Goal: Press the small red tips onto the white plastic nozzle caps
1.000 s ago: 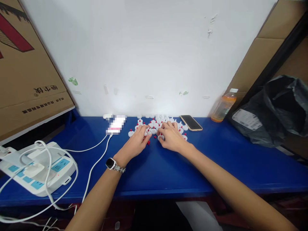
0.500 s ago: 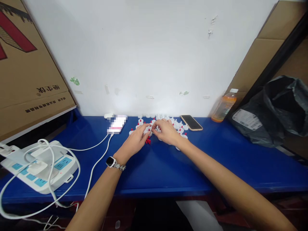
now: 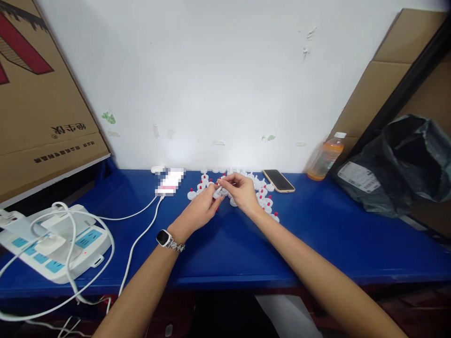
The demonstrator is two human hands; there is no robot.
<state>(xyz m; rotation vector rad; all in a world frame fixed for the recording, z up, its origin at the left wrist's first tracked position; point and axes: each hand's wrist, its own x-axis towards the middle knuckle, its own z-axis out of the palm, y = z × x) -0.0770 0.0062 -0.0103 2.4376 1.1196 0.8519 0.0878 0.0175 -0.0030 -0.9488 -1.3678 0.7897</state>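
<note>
My left hand (image 3: 203, 205) holds a white nozzle cap (image 3: 217, 193) between thumb and fingers. The fingertips of my right hand (image 3: 243, 191) are pinched at the upper end of that cap. What exactly sits between them is too small to make out. Around both hands stand several more white nozzle caps, many topped with small red tips, such as the red-tipped cap (image 3: 191, 194) to the left and another red-tipped cap (image 3: 269, 202) to the right. Small red pieces under my left hand are mostly hidden.
Against the wall lie a lit phone (image 3: 171, 182) on a cable and a dark-screened phone (image 3: 279, 180). An orange drink bottle (image 3: 326, 157) and a black plastic bag (image 3: 384, 173) stand right. At left, a white power strip (image 3: 59, 246) trails loose cables on the blue table (image 3: 239, 253).
My hands have drawn together over one white nozzle cap, now raised in my left fingers. The red pieces seen below them earlier are now largely covered. The view has shifted slightly.
</note>
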